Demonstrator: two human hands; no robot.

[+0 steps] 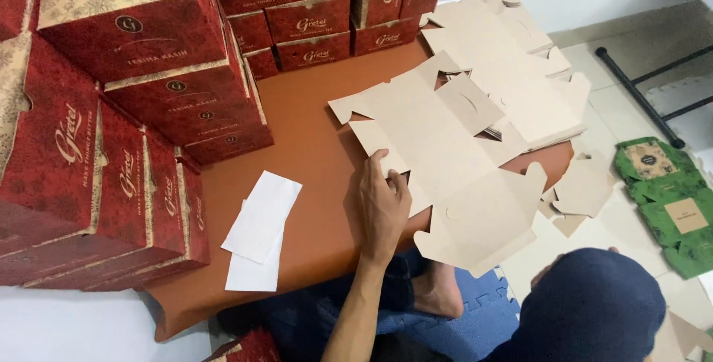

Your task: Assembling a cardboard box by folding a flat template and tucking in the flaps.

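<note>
My left hand [385, 202] lies on a flat, unfolded tan cardboard box blank [438, 128] at the front edge of a brown tabletop [304, 147]. Its fingers curl at a notch beside one flap and one finger stretches over the board. The blank's front flap [483, 221] hangs past the table edge. Behind it lies a stack of similar tan blanks [512, 65]. My right hand is out of sight.
Stacked red boxes with cream patterned lids [126, 28] crowd the left, and more line the back [312, 20]. White paper sheets [260, 224] lie near the front. A person in a dark blue head covering [594, 310] sits lower right. Green flat cartons [668, 199] lie on the floor.
</note>
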